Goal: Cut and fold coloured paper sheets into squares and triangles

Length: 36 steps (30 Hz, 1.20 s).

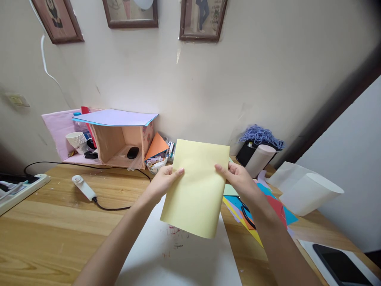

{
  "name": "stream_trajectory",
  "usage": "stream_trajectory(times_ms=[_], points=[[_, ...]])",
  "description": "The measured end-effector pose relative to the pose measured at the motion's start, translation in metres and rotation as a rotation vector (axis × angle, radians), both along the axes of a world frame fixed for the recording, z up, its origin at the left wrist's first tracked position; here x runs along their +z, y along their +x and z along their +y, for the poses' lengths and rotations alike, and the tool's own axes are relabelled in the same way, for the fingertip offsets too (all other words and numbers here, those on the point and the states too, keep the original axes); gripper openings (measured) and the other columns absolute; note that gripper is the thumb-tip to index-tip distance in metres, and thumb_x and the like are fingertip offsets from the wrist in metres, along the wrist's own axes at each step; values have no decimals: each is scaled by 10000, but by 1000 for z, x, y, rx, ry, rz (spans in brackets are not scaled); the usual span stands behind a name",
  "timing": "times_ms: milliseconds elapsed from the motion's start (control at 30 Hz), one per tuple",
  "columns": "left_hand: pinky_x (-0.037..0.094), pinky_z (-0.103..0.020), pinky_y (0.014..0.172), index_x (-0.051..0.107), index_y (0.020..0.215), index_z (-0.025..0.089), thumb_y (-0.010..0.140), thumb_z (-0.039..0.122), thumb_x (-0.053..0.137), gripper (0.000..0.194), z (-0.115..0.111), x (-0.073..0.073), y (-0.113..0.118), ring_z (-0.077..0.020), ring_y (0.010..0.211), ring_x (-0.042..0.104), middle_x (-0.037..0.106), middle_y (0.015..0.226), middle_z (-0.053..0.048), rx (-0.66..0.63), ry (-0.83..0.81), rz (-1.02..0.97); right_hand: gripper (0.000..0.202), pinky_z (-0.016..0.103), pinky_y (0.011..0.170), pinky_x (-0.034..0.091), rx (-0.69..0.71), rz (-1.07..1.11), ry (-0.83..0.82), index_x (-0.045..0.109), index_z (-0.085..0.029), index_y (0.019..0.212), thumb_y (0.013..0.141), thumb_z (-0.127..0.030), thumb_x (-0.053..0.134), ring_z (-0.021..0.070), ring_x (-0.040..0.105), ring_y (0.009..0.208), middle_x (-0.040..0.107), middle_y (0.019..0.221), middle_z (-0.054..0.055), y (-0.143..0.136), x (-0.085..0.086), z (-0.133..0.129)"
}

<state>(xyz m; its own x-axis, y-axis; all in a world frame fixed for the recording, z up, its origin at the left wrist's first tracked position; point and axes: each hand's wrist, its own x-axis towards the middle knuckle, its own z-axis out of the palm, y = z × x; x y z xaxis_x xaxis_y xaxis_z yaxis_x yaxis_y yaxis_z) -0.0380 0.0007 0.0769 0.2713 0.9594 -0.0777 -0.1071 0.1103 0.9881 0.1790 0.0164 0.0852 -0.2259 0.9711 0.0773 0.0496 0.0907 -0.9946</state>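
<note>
A sheet of pale yellow paper [198,190] is held up between my two hands, tilted above the desk. My left hand [166,178] pinches its left edge, thumb on the front face. On the opposite edge my right hand [235,174] grips it the same way, fingers hidden behind. Beneath the yellow paper lies a large white sheet [184,266] with small red and dark marks. By my right forearm is a pile of coloured paper scraps [276,206], with dark looped handles, perhaps of scissors [246,216], on it.
An open box [113,145] holding a black mouse [132,152] stands at the back left, near stacked paper cups [76,142]. A white corded device [84,187] and a power strip [24,190] lie left. Rolled white paper [309,194] and a phone [341,264] are right.
</note>
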Motion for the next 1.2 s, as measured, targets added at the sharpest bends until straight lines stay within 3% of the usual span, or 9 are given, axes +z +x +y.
stream_trajectory(times_ms=[133, 333, 500, 633, 800, 933, 1100, 1200], points=[[469, -295, 605, 614, 800, 114, 624, 505, 643, 430, 3, 1, -1, -211, 669, 628, 673, 759, -85, 45, 28, 51, 435, 329, 704, 515, 167, -24, -73, 616, -138, 1006, 675, -420, 646, 243, 638, 814, 674, 937, 95, -3, -4, 2], [473, -299, 621, 585, 731, 131, 636, 504, 628, 387, 6, -4, 2, -186, 635, 614, 661, 740, -60, 90, 45, 1, 426, 275, 608, 509, 45, -6, -60, 635, -119, 934, 729, -485, 564, 203, 646, 710, 687, 846, 94, -6, -13, 9], [473, -296, 592, 568, 667, 139, 621, 519, 629, 388, 11, -8, -4, -179, 585, 599, 645, 664, -44, 159, 34, 39, 369, 253, 598, 503, 178, -75, -72, 642, -121, 878, 679, -432, 638, 189, 637, 719, 684, 819, 73, -7, -15, 10], [468, -282, 569, 600, 731, 141, 648, 514, 607, 382, 12, -5, -9, -172, 583, 594, 647, 666, -42, 148, 87, 56, 379, 231, 524, 482, 118, -62, -63, 644, -116, 771, 718, -484, 572, 160, 622, 617, 677, 711, 62, -11, -20, 12], [457, -264, 532, 614, 746, 141, 658, 504, 600, 374, 12, -1, -11, -165, 565, 591, 648, 644, -35, 184, 101, 71, 397, 279, 624, 507, 169, -1, -56, 645, -133, 925, 693, -453, 616, 185, 635, 702, 684, 829, 73, -16, -22, 10], [466, -275, 576, 617, 752, 148, 665, 474, 613, 338, 10, 2, -12, -173, 616, 613, 660, 696, -43, 141, 60, 31, 388, 305, 677, 508, 129, 19, -31, 650, -125, 936, 692, -426, 631, 206, 640, 742, 686, 847, 84, -14, -21, 9], [460, -268, 597, 632, 753, 147, 697, 485, 580, 347, 7, 1, -14, -177, 665, 621, 666, 745, -61, -27, 5, 78, 398, 310, 673, 515, 26, 11, -1, 660, -131, 910, 663, -444, 650, 212, 643, 733, 690, 830, 84, -7, -18, 13], [462, -267, 589, 632, 777, 150, 679, 497, 591, 364, 7, -2, -12, -181, 664, 619, 665, 741, -54, 19, 43, 85, 437, 316, 673, 518, 1, -17, -13, 658, -131, 916, 651, -478, 644, 217, 644, 740, 691, 824, 87, -5, -15, 13]])
